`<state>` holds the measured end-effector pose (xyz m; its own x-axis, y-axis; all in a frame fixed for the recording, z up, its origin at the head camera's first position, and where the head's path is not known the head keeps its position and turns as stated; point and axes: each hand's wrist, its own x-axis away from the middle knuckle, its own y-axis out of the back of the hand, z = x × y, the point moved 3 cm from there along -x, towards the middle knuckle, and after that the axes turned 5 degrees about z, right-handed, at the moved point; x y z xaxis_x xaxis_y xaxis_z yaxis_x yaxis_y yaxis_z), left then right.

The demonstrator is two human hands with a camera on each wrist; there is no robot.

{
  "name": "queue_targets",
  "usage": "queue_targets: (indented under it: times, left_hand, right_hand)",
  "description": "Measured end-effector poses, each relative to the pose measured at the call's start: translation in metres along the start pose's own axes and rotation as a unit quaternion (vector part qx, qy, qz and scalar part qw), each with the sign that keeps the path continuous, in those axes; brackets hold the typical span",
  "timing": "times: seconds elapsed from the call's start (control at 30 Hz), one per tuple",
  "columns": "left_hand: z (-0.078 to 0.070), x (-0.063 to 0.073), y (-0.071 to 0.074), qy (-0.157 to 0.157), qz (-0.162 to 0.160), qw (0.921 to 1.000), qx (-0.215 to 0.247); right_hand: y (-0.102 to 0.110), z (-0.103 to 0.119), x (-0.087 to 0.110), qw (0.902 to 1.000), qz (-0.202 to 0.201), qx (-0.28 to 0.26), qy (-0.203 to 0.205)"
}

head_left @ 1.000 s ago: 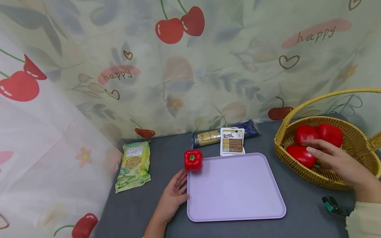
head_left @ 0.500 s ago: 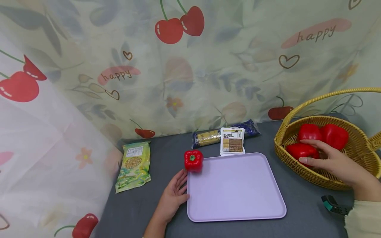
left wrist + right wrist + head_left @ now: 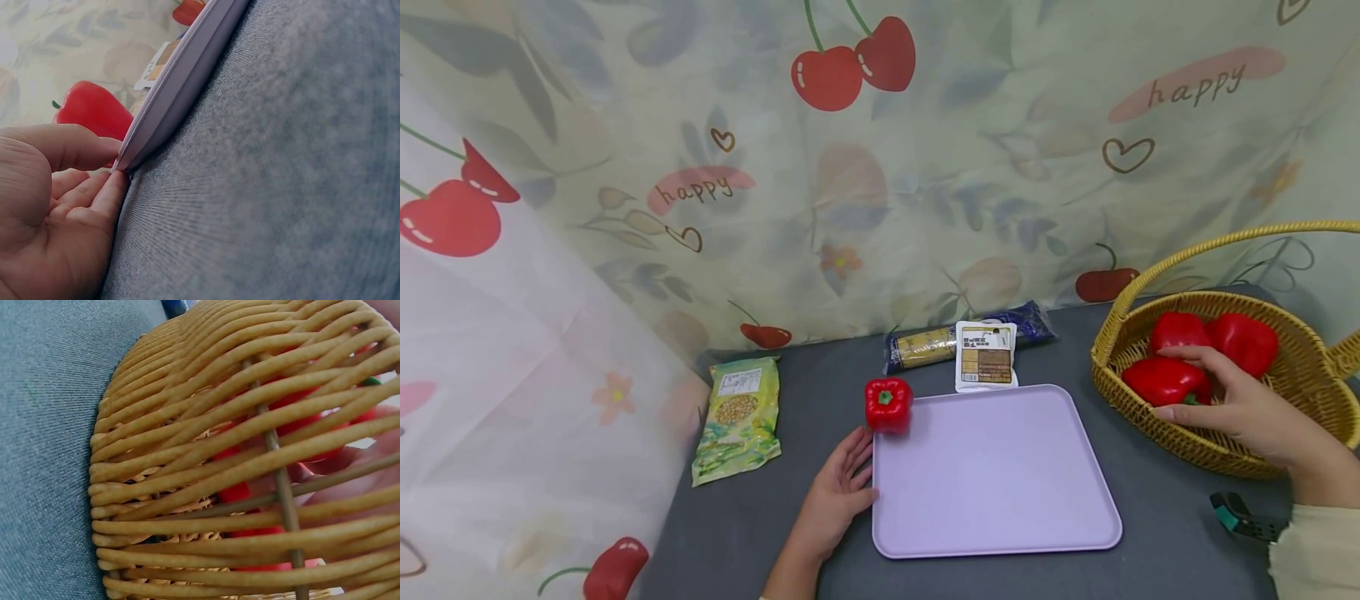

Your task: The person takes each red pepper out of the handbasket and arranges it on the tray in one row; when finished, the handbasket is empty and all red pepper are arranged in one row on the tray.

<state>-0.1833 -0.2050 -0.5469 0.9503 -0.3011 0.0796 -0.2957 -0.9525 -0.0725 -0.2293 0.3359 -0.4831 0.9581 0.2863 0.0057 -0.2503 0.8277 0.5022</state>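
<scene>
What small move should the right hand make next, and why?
Probably to firm up its grip on the front red pepper before any lift. The right hand's thumb lies on the pepper's near side and its fingers on the far side, but the pictures don't show a secure hold, and the pepper sits low inside the basket.

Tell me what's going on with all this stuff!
Someone's right hand is down in the basket at a red pepper; I can't tell if it's gripping it. Two more peppers are in there. The left hand touches the tray's edge, and another pepper sits at the tray's far left corner.
</scene>
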Motion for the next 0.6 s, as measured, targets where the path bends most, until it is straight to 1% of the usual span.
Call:
queue_targets:
  times: [0.13, 0.23, 0.37, 0.53, 0.6]
  left_hand:
    - [-0.001, 0.000, 0.000, 0.001, 0.000, 1.0000, 0.000]
    - [0.000, 0.000, 0.001, 0.003, 0.000, 1.0000, -0.002]
    - [0.000, 0.000, 0.001, 0.000, 0.002, 1.0000, -0.001]
    - [0.001, 0.000, 0.001, -0.003, 0.001, 1.0000, 0.002]
    - [0.001, 0.000, 0.001, -0.004, 0.002, 1.0000, 0.004]
  right_hand:
    - [-0.001, 0.001, 0.001, 0.9994, -0.021, 0.001, 0.028]
    - [-0.001, 0.002, 0.002, 0.9985, -0.035, -0.006, 0.042]
    - [0.000, 0.003, 0.003, 0.9974, -0.050, -0.013, 0.051]
    - [0.003, 0.009, 0.005, 0.9955, -0.066, -0.010, 0.067]
    - [0.003, 0.012, 0.006, 0.9946, -0.072, -0.018, 0.073]
